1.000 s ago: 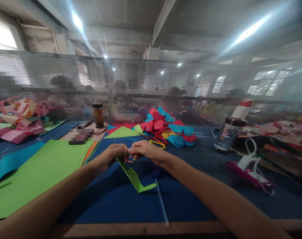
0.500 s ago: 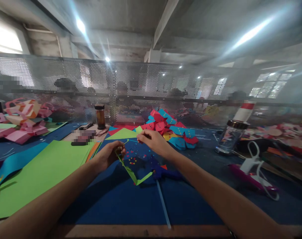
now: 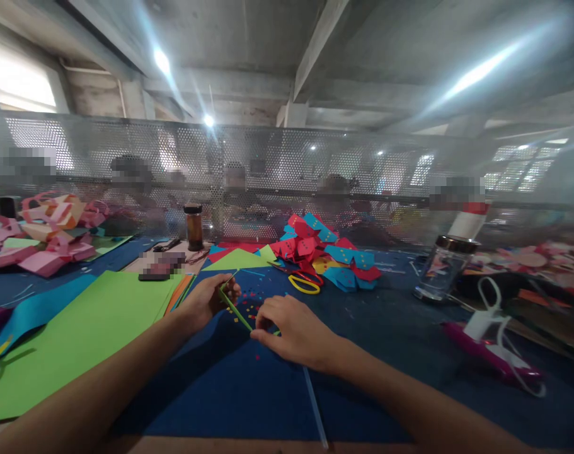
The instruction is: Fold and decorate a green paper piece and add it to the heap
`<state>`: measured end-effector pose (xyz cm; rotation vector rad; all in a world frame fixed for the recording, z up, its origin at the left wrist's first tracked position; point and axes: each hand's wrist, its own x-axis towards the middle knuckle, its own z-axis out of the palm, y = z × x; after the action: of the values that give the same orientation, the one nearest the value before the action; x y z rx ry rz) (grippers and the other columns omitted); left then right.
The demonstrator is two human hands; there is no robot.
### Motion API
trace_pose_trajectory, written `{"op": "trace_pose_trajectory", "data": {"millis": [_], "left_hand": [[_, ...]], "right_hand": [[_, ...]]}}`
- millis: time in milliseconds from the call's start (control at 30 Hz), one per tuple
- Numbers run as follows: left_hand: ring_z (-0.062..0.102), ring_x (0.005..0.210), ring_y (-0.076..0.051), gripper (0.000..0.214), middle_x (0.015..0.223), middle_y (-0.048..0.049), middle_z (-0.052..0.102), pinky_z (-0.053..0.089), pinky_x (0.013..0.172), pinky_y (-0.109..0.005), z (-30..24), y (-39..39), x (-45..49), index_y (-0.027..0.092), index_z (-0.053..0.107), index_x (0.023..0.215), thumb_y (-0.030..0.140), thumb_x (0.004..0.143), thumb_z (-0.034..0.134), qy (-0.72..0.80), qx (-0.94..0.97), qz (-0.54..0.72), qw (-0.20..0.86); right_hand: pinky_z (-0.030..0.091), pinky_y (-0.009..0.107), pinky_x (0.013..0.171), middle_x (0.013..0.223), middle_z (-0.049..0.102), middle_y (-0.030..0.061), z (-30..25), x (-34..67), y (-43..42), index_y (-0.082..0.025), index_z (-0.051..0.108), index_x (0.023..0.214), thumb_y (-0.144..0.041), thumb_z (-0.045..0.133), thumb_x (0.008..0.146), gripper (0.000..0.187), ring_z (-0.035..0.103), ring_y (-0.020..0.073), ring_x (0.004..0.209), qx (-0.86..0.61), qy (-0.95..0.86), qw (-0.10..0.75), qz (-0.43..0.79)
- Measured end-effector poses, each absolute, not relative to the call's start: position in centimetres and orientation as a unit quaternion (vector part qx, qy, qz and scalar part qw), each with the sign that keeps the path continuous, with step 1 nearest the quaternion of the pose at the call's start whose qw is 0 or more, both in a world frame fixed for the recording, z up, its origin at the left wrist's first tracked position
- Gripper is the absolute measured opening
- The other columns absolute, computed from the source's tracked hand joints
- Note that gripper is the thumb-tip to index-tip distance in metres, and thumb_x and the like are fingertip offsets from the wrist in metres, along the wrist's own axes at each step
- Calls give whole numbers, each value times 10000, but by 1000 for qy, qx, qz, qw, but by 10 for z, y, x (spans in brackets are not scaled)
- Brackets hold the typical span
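My left hand (image 3: pixel 215 296) is closed on one end of a narrow folded green paper strip (image 3: pixel 239 314), held a little above the blue table covering. The thumb and fingertips of my right hand (image 3: pixel 291 328) pinch the strip's lower part, and a bit of green shows under the palm. Below that hand a clear glue stick (image 3: pixel 315 403) points toward the table's front edge; the tool it belongs to is hidden behind the hand. Tiny coloured paper bits (image 3: pixel 251 310) lie scattered between both hands. Scissors with yellow and red handles (image 3: pixel 305 285) rest just beyond.
Green sheets (image 3: pixel 88 334) lie on the left, with pink paper pieces (image 3: pixel 55 236) behind. Red and blue paper shapes (image 3: pixel 310 239) are heaped ahead. A brown-filled jar (image 3: pixel 194 228) stands at the back. On the right are a clear bottle (image 3: pixel 440 271) and a purple-and-white object (image 3: pixel 489 353).
My right hand has come down and toward me, from above the strip to its lower part, now covering the blue tool. The scissors have come into view. My left hand keeps its hold.
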<state>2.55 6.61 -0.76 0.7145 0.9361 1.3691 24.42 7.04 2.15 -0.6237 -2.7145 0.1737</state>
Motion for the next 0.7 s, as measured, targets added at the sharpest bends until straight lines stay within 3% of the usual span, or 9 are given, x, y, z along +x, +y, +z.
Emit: {"op": "trace_pose_trajectory", "data": {"millis": [500,700], "left_hand": [[654,609,-143,116,710,-46,705,515,590,-239,-7,67,28,138,638,773,244,750,680,464,304,602,575],[646,562,-154,157,701,-29,705,513,552,-261,-4,66,29,147,644,820,267,728,685,489,312,605,545]], "right_hand": [[339,310,693,813,651,42,12,245,89,-176,623,825,-227,560,888,103,551,174,759,-235,-941,242,-17],[370,310,734,845,637,41,13,247,97,-183,608,835,-198,539,908,101,541,178,798,-246,-922,299,-3]]}}
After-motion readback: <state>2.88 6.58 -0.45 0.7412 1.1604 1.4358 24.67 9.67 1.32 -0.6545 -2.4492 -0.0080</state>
